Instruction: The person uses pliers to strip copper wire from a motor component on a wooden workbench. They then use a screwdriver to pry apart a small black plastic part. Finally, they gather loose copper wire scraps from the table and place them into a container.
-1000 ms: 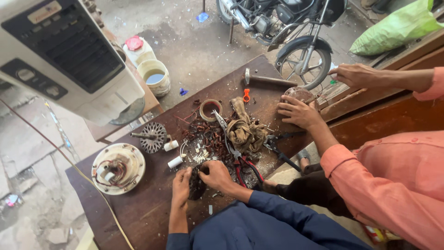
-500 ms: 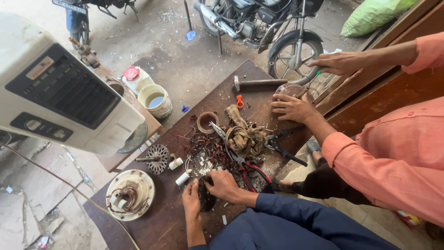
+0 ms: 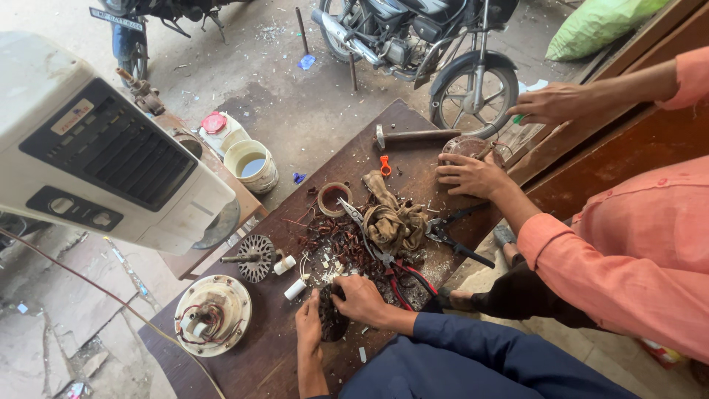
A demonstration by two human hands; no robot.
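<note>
On the dark wooden table [image 3: 413,166], both my hands grip a dark round motor stator [image 3: 329,323] near the front edge. My left hand [image 3: 309,326] clasps its left side and my right hand [image 3: 362,299] presses on its top right. Just beyond them lies a heap of reddish copper wire scraps [image 3: 334,238]. Red-handled pliers [image 3: 384,260] rest to the right of my right hand.
Left of my hands lie a finned rotor [image 3: 255,258] and a round white motor cover [image 3: 213,315]. A rag [image 3: 395,220], cutters [image 3: 454,236], hammer [image 3: 413,135] and tape roll [image 3: 334,198] lie farther back. Another person's hand [image 3: 473,174] rests on the table. A white cooler [image 3: 96,162] stands left, a motorcycle [image 3: 443,52] behind.
My hands stay closed on the stator with small shifts of the fingers. The view has tilted and moved, so the table sits lower right. The other person's hands hold their places.
</note>
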